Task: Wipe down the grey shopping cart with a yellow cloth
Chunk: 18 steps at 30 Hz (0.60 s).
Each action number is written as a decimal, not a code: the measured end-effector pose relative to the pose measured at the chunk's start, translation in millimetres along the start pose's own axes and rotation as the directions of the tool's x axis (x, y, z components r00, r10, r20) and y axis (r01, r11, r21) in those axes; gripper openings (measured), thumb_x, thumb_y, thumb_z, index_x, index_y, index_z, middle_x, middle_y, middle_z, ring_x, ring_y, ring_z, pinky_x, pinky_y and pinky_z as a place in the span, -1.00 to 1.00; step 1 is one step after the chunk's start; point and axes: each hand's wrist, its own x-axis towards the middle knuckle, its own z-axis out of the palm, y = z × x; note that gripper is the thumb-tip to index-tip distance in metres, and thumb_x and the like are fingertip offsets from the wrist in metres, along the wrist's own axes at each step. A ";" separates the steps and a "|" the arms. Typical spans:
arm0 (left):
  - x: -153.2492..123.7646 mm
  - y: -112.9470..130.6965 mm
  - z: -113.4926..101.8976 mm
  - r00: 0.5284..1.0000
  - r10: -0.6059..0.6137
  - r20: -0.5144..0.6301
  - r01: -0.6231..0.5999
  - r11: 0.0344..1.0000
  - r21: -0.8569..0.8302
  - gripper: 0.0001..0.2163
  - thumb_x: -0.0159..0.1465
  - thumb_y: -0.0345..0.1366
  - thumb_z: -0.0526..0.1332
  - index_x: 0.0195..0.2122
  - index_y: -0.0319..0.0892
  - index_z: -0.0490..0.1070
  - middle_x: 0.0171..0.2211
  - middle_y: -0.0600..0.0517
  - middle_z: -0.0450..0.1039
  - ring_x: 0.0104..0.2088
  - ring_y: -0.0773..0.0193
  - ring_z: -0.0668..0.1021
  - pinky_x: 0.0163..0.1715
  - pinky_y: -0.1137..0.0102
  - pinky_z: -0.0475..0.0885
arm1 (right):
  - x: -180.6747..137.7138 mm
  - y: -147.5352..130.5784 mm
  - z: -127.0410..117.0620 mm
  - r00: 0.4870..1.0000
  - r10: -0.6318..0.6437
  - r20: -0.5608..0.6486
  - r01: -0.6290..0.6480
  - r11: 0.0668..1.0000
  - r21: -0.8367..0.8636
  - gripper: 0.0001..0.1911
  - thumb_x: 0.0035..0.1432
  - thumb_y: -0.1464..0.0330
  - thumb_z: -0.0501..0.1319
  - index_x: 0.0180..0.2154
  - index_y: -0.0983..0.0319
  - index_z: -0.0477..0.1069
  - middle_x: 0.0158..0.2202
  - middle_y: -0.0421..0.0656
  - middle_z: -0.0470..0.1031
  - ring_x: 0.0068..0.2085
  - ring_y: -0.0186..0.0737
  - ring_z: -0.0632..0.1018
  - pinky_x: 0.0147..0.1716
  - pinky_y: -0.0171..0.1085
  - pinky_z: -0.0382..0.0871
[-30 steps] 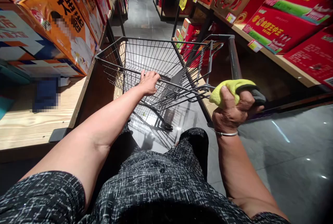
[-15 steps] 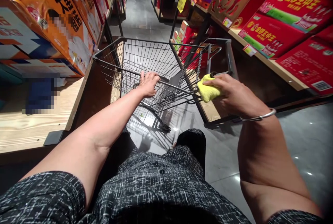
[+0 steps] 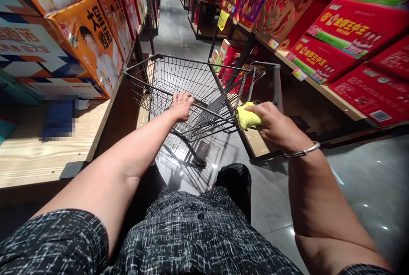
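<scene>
A black wire shopping cart (image 3: pixel 187 68) stands sideways in front of me, its push handle (image 3: pixel 277 87) toward the right. My left hand (image 3: pixel 181 105) grips the near top rail of the basket, fingers over the bar. In my right hand (image 3: pixel 271 124) is a bunched yellow cloth (image 3: pixel 248 116), pressed against the cart's frame at the handle end of that rail. The fingertips under the cloth are hidden. Nothing shows inside the basket apart from a dark flap.
Orange cartons (image 3: pixel 86 41) are stacked on a wooden shelf (image 3: pixel 28 160) at the left. Red gift boxes (image 3: pixel 343 24) fill the shelf at the right, above its edge. A shiny grey aisle floor (image 3: pixel 174 15) runs ahead between the shelves.
My right hand has slid a little left along the cart frame with the cloth. The left hand stays on the rail. The whole view has tilted slightly upward.
</scene>
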 end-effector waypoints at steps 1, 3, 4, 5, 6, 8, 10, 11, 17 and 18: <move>-0.7 -2.6 -0.6 1.000 -0.009 0.002 0.009 1.000 0.004 -0.34 0.08 -0.53 0.24 0.25 -0.17 0.25 0.51 -0.18 -0.09 0.53 -0.14 -0.17 0.46 -0.14 -0.37 | -0.7 -5.5 1.8 1.000 -0.002 -0.006 0.002 1.000 -0.010 -0.34 0.04 0.54 0.18 0.20 0.08 0.42 0.02 -0.07 0.43 -0.06 -0.07 0.56 -0.11 -0.20 0.48; -2.2 -8.3 -0.7 1.000 -0.031 0.002 0.031 1.000 0.005 -0.34 0.08 -0.53 0.25 0.26 -0.17 0.25 0.53 -0.18 -0.16 0.53 -0.15 -0.22 0.46 -0.13 -0.38 | -3.1 -19.6 5.2 1.000 0.002 -0.004 -0.002 1.000 -0.030 -0.34 0.07 0.56 0.16 0.21 0.09 0.40 0.05 -0.04 0.41 -0.07 -0.07 0.55 -0.11 -0.17 0.48; -3.1 -11.5 -0.7 0.999 -0.043 0.001 0.043 0.999 0.002 -0.33 0.07 -0.54 0.25 0.26 -0.17 0.25 0.54 -0.18 -0.20 0.53 -0.16 -0.25 0.46 -0.12 -0.38 | -4.7 -28.3 6.5 1.000 0.006 0.001 -0.006 0.999 -0.038 -0.35 0.09 0.56 0.15 0.22 0.09 0.38 0.06 -0.03 0.40 -0.09 -0.07 0.55 -0.12 -0.16 0.49; -4.0 -14.7 -0.7 0.998 -0.056 -0.001 0.056 0.998 -0.005 -0.33 0.07 -0.55 0.25 0.26 -0.18 0.25 0.55 -0.19 -0.24 0.53 -0.16 -0.29 0.46 -0.10 -0.38 | -6.5 -37.9 7.5 1.000 0.011 0.007 -0.010 0.999 -0.046 -0.37 0.13 0.55 0.14 0.22 0.09 0.37 0.07 -0.02 0.40 -0.09 -0.07 0.54 -0.12 -0.15 0.49; -4.9 -18.1 -0.9 0.998 -0.068 -0.001 0.068 0.998 -0.017 -0.32 0.07 -0.55 0.26 0.27 -0.19 0.25 0.55 -0.20 -0.28 0.53 -0.16 -0.32 0.47 -0.08 -0.37 | -8.2 -48.3 8.0 1.000 0.014 0.012 -0.013 0.998 -0.054 -0.39 0.16 0.54 0.12 0.23 0.08 0.36 0.08 0.00 0.39 -0.10 -0.07 0.54 -0.11 -0.13 0.49; -7.0 -24.9 -2.6 0.994 -0.105 0.003 0.105 0.993 -0.049 -0.27 0.07 -0.56 0.27 0.32 -0.21 0.21 0.56 -0.22 -0.37 0.51 -0.16 -0.37 0.48 -0.03 -0.32 | -10.0 -69.4 8.1 0.999 0.001 0.033 0.001 0.998 -0.065 -0.41 0.23 0.53 0.09 0.26 0.07 0.33 0.10 0.02 0.37 -0.11 -0.08 0.53 -0.08 -0.10 0.48; -9.5 -31.5 -5.9 0.987 -0.162 0.014 0.162 0.983 -0.084 -0.19 0.08 -0.54 0.29 0.39 -0.20 0.14 0.56 -0.24 -0.45 0.51 -0.18 -0.39 0.48 -0.02 -0.26 | -7.7 -86.9 7.1 0.996 -0.050 0.067 0.053 0.998 -0.033 -0.42 0.27 0.53 0.06 0.28 0.06 0.30 0.14 0.02 0.35 -0.10 -0.10 0.52 -0.05 -0.08 0.47; -11.2 -34.6 -7.7 0.981 -0.193 0.018 0.194 0.976 -0.098 -0.15 0.09 -0.53 0.30 0.43 -0.19 0.08 0.55 -0.24 -0.49 0.51 -0.19 -0.38 0.48 -0.03 -0.24 | -4.4 -92.9 6.3 0.992 -0.095 0.085 0.094 0.995 0.014 -0.41 0.27 0.53 0.06 0.28 0.05 0.30 0.15 0.01 0.35 -0.09 -0.12 0.52 -0.02 -0.09 0.47; -30.4 -48.1 -9.9 0.995 -0.096 -0.026 0.089 0.978 -0.191 -0.12 0.14 -0.46 0.25 0.51 -0.01 0.02 0.57 -0.09 -0.36 0.52 -0.21 -0.29 0.45 -0.16 -0.18 | 41.5 -86.9 2.7 0.939 -0.336 0.079 0.295 0.900 0.321 -0.34 0.12 0.55 0.21 0.24 0.06 0.36 0.08 -0.10 0.42 0.06 -0.14 0.50 0.12 -0.12 0.44; -35.2 -48.9 -8.2 0.999 -0.016 -0.050 0.004 0.972 -0.234 -0.18 0.16 -0.43 0.23 0.49 -0.02 0.09 0.56 -0.08 -0.24 0.53 -0.20 -0.24 0.45 -0.18 -0.18 | 50.8 -83.4 3.1 0.946 -0.323 0.034 0.299 0.905 0.302 -0.35 0.10 0.55 0.22 0.23 0.07 0.39 0.10 -0.09 0.41 0.08 -0.11 0.49 0.14 -0.09 0.42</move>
